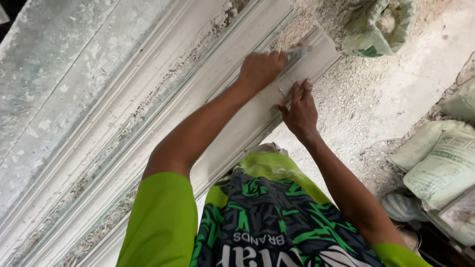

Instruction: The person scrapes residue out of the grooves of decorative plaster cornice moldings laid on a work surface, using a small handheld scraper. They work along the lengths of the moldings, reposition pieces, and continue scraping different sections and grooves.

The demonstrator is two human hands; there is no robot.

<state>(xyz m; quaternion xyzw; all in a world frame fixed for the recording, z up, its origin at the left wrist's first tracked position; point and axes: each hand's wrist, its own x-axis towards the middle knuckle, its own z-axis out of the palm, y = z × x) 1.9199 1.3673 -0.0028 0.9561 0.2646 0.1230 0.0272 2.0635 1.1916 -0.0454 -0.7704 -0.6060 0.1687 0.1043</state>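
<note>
A long white plaster moulding strip [237, 118] lies on a workbench and runs diagonally from lower left to upper right. My left hand [261, 69] is closed on a small flat scraper blade [298, 51], which is pressed to the moulding near its far end. My right hand [298, 110] rests just below it, fingers spread and fingertips pressing on the moulding surface. Both forearms reach forward over my green patterned shirt [267, 222].
More moulding profiles [123, 128] with crumbled plaster debris between them lie to the left. A dusty floor [376, 94] strewn with plaster bits is on the right. An open green sack [378, 27] sits at top right, and stacked white sacks [440, 163] stand at right.
</note>
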